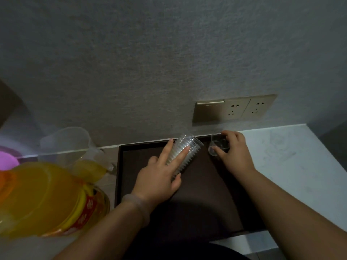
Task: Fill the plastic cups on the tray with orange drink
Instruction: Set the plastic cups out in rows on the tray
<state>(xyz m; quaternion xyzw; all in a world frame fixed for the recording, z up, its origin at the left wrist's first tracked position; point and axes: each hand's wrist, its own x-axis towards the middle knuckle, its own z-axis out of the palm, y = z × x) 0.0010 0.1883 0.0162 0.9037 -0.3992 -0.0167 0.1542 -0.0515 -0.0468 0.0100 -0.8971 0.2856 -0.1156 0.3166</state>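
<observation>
Left hand (pixel 159 177) holds one cup stack (pixel 194 144), right hand (pixel 234 152) one cup (pixel 215 145).

A grey wall (pixel 131 62) with a fine, cloth-like grain fills the upper half of the view, dimly lit and darkest low on the left. Low on the right it carries a gold-coloured plate (pixel 204 116), with a flat switch (pixel 210 104) at its left end and two sockets (pixel 233 109) side by side to the right. Below, a pale, faintly mottled counter (pixel 293 166) meets the wall in a straight seam and ends in a corner at the right, beyond which a darker surface (pixel 334 141) drops away, while a brown panel (pixel 7 104) shows at the far left edge.
</observation>
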